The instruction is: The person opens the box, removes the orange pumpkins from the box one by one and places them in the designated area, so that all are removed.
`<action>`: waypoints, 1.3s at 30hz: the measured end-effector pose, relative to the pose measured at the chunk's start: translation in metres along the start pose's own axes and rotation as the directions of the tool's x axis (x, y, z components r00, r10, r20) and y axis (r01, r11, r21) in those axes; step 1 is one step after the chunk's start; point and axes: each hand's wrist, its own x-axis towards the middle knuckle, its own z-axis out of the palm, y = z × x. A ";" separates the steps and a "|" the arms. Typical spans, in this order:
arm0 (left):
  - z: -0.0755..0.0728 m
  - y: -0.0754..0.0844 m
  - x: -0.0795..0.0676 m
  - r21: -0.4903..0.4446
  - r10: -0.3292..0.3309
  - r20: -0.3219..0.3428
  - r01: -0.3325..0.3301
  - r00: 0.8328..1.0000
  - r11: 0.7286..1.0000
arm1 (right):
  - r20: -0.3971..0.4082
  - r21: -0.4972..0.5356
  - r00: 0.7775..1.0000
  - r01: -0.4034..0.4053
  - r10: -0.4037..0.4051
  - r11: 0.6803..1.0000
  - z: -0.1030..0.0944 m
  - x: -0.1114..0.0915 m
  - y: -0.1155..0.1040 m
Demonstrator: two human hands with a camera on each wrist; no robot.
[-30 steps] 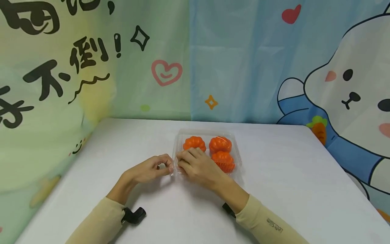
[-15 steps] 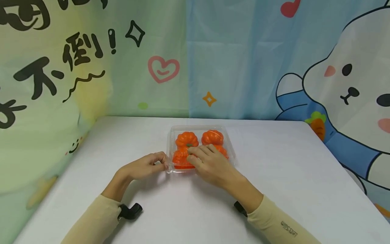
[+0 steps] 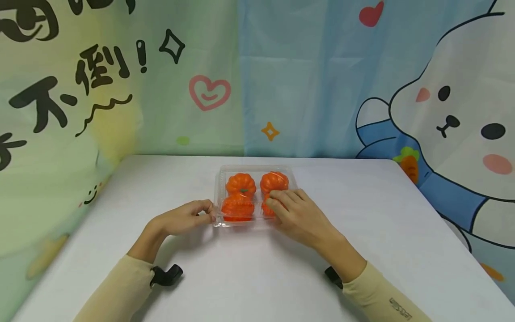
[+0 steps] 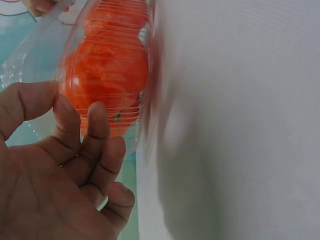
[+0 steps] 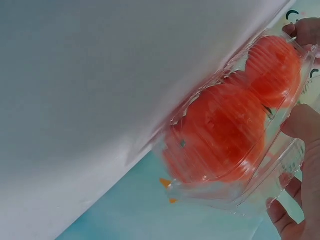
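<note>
A clear plastic clamshell box (image 3: 257,169) sits on the table, holding orange pumpkin-shaped pieces (image 3: 238,208) with ribbed sides and green stem spots. My left hand (image 3: 188,218) pinches the box's near left corner between thumb and index finger; its other fingers (image 4: 107,160) fan out beside the ribbed wall in the left wrist view. At the near right side of the box, my right hand (image 3: 299,217) pinches the rim. In the right wrist view its thumb (image 5: 302,122) lies at the rim, the fingers over the lid. The right hand covers part of the near right pumpkin piece.
The white table (image 3: 249,277) runs back to a printed cloth backdrop (image 3: 306,89) with a cartoon bear and lettering. Black wrist mounts (image 3: 166,275) stick out from the beige sleeves (image 3: 116,286).
My right hand has slid rightward along the box's near edge, from the left part to the right, uncovering the near left pumpkin piece. The left hand stays at the near left corner.
</note>
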 end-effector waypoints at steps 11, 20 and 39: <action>0.001 -0.010 -0.004 -0.003 -0.011 0.016 0.011 1.000 1.000 | 0.067 -0.017 0.997 -0.035 0.036 0.999 -0.007 -0.012 0.007; 0.004 -0.007 0.003 0.063 0.013 -0.073 -0.008 0.997 0.998 | 0.013 0.043 0.998 0.066 -0.067 0.997 -0.007 -0.017 0.014; 0.006 0.000 -0.001 0.187 0.046 -0.222 -0.004 0.974 0.982 | -0.060 0.211 0.998 0.009 0.004 0.978 -0.042 -0.011 0.050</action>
